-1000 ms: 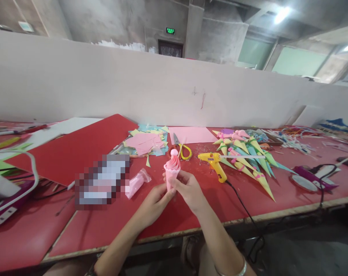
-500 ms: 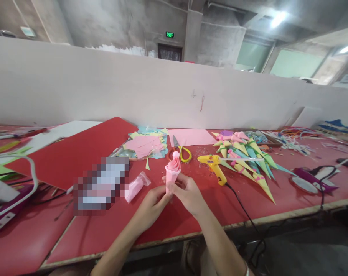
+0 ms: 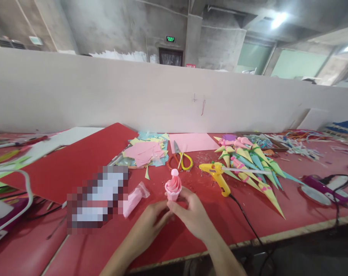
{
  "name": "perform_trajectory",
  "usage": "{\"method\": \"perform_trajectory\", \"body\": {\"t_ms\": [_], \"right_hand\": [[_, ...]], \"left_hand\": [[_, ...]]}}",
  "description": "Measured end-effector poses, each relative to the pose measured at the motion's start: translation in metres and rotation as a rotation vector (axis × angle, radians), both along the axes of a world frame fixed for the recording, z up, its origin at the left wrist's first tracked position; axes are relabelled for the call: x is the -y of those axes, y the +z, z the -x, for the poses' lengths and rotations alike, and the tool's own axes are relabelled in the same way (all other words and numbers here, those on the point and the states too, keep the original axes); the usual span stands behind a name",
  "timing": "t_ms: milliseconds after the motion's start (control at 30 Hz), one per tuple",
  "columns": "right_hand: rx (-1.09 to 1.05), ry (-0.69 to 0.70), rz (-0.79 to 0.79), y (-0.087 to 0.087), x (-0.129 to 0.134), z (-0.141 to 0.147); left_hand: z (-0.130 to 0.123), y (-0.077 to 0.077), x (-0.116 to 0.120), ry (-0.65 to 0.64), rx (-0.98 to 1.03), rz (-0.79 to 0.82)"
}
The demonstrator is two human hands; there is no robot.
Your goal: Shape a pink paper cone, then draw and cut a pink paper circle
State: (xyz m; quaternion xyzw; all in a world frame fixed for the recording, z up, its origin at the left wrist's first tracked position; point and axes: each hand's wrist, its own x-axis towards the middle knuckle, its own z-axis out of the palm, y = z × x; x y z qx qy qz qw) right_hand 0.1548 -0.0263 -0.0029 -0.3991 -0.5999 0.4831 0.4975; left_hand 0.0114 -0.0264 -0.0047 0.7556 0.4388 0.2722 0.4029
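A small pink cone (image 3: 173, 186) with a swirled top and a pale ball on its tip stands upright between my hands, over the red table. My right hand (image 3: 191, 212) is closed round its lower part, thumb in front. From the left, my left hand (image 3: 154, 218) touches the cone's lower end, its fingers drawn together and partly hidden. Left of the hands lies a clear bag (image 3: 136, 198) with pink material. Beyond the cone are scissors (image 3: 180, 159) with red and yellow handles. A yellow glue gun (image 3: 216, 177) rests to the right.
Several finished paper cones (image 3: 251, 163) are piled at the right. Paper scraps (image 3: 146, 151) and a pink sheet (image 3: 194, 142) lie further back. A large red sheet (image 3: 76, 161) and a pixelated device (image 3: 100, 199) are on the left. A white partition (image 3: 133, 96) stands behind the table (image 3: 237, 226).
The cone has tipped so its swirled top faces me more, and it sits lower in view with both hands. The whole scene has shifted slightly downward.
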Motion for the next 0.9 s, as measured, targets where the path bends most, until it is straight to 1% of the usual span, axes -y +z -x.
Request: {"method": "perform_trajectory", "body": {"t_ms": [100,200,300,367,433,500,633,733,900], "right_hand": [[0.011,-0.007,-0.007,0.0,0.001,0.001],[-0.048,0.003,0.062,-0.002,0.001,0.002],[-0.158,0.092,0.154,-0.004,0.001,0.004],[-0.192,0.143,0.154,-0.003,0.002,0.005],[-0.168,0.163,0.118,-0.002,0.004,0.004],[-0.13,0.156,0.096,0.0,0.006,0.002],[-0.102,0.116,0.119,0.0,0.009,-0.002],[-0.089,0.083,0.142,-0.001,0.008,-0.002],[-0.069,0.087,0.156,0.001,0.005,0.0]], "left_hand": [[0.003,0.0,0.0,-0.002,-0.014,0.03],[0.007,0.003,-0.001,0.0,-0.052,0.068],[0.009,0.006,-0.001,-0.013,-0.058,0.099],[0.011,0.007,0.0,-0.035,-0.035,0.104],[0.012,0.006,0.002,-0.042,-0.022,0.098],[0.014,0.004,0.005,-0.033,-0.036,0.082],[0.015,0.0,0.009,-0.033,-0.107,0.061],[0.014,-0.002,0.008,-0.04,-0.143,0.073],[0.014,-0.003,0.007,-0.057,-0.14,0.097]]}}
